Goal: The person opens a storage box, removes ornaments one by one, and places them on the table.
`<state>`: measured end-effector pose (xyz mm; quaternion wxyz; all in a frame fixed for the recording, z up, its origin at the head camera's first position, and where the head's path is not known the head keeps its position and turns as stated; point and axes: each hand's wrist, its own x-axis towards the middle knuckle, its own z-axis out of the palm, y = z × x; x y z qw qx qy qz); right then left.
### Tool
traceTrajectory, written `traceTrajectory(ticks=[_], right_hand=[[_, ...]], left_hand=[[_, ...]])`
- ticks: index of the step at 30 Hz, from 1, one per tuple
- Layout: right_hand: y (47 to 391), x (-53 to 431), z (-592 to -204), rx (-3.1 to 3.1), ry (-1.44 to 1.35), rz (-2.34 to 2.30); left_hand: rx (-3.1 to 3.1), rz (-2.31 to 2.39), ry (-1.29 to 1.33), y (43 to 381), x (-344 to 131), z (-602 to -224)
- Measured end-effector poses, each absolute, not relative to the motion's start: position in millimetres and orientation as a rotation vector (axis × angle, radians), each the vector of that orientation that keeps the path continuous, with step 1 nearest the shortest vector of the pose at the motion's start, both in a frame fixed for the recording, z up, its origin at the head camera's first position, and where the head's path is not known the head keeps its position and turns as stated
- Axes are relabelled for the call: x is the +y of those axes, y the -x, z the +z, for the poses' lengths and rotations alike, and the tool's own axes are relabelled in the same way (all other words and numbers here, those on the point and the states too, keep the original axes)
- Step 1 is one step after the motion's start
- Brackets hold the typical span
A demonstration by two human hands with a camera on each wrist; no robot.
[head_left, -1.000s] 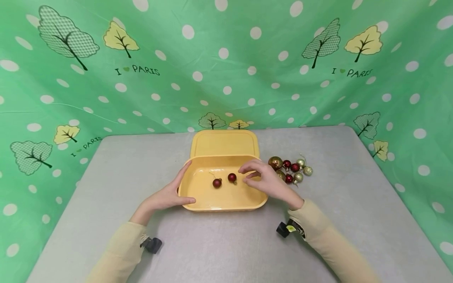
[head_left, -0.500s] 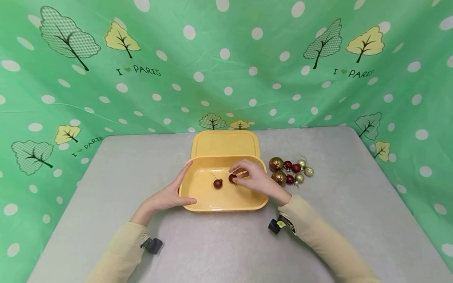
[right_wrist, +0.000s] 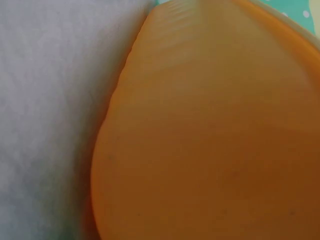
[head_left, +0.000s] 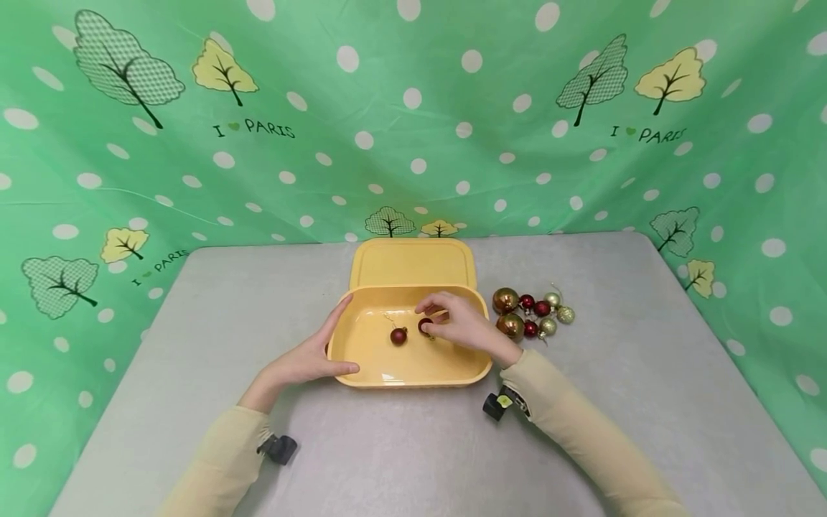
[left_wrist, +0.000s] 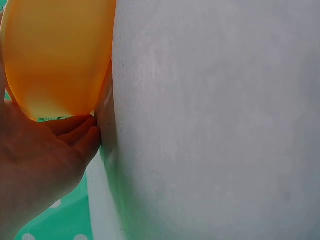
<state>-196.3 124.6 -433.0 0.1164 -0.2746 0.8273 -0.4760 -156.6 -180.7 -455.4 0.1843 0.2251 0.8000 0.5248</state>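
Observation:
A deep yellow plastic box (head_left: 377, 368) stands in the middle of the table in the head view. My left hand (head_left: 306, 359) holds its left end, thumb over the front rim; in the left wrist view the fingers (left_wrist: 82, 135) bend in against the box's outer end. Inside the box, my right hand (head_left: 461, 324) pinches a small dark red Christmas ball (head_left: 423, 325), partly hidden by the thumb and fingertips. Another dark red Christmas ball (head_left: 398, 336), with a gold thread, lies left of it on the box floor. The right wrist view shows only the box's outer wall (right_wrist: 210, 125).
A flat yellow lid (head_left: 413, 260) lies behind the box. To the right of the box sits a cluster of several ornaments: large bronze balls (head_left: 510, 327), small red balls (head_left: 541, 309) and glittery gold balls (head_left: 565, 314). A green dotted curtain (head_left: 413, 129) hangs behind the grey table (head_left: 400, 452).
My right hand has moved left and over the right-hand dark red ball, its fingers closing in around it. The left hand stays on the box.

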Motion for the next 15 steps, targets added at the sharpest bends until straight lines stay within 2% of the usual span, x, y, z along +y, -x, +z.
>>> traceTrajectory(ticks=[15], right_hand=[[204.1,118.0,-440.5,2.342,0.789,-1.438]], left_hand=[[2.241,1.493,-0.63,156.6,-180.3,-454.7]])
